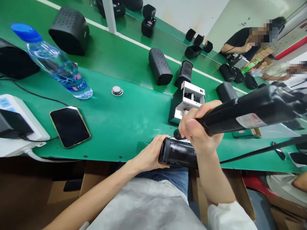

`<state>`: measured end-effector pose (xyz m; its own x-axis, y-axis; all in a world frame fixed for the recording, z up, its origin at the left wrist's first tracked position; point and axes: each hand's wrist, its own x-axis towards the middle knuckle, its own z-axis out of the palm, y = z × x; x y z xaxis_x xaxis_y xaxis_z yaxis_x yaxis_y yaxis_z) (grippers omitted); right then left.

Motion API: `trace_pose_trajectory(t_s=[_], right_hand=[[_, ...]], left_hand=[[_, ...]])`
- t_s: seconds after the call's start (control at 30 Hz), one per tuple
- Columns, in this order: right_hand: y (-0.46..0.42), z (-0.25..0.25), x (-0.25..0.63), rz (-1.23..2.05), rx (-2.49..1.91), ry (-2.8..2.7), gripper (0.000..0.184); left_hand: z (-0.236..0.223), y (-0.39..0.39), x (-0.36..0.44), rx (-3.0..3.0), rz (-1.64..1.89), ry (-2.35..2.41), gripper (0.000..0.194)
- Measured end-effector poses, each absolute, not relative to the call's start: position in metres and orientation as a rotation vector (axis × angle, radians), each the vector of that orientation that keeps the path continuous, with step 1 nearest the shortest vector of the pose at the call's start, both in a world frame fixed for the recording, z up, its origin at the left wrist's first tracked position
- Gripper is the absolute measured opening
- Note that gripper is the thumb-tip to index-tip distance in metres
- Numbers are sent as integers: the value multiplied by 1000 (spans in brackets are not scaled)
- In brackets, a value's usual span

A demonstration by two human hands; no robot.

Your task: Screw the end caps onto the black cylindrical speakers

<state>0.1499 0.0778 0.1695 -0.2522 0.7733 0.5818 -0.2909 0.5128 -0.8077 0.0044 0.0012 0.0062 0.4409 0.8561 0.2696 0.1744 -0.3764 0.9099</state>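
From the head view, the left hand [153, 152] clasps one end of the black speaker [177, 157] at the near edge of the counter [115, 127]; apart from it, the right hand [201, 127] grips a black tool [251, 108]. The speaker seems stiff and fairly light, its glossy shell perhaps slippery; better held by the ends than on the perforated grille [183, 149], which might dent

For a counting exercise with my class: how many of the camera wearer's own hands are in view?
2. The left hand holds the end of a black grille-fronted unit at the table's near edge; the right hand, higher up, grips a black tool.
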Motion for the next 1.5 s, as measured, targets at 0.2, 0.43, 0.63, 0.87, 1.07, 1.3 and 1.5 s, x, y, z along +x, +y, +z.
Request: trace_pose_trajectory(t_s=[0.2,0.43,0.63,0.87,1.07,1.3,1.5], right_hand=[[84,164,153,1015,-447,-1482,33],[78,246,182,609,-576,-1281,23],[139,222,208,372,-675,-1285,38],[210,177,220,574,-780,-1186,72],[176,194,223,397,-699,-1274,52],[161,203,211,332,-679,-1295,50],[173,202,208,402,-774,-1265,55]], left_hand=[[8,1,3,1871,954,910,108],[3,1,3,1964,921,949,110],[2,1,2,1999,908,959,115],[4,0,2,1997,872,981,120],[3,0,2,1997,849,975,120],[3,1,2,2001,851,980,120],[4,1,2,1986,884,989,120]])
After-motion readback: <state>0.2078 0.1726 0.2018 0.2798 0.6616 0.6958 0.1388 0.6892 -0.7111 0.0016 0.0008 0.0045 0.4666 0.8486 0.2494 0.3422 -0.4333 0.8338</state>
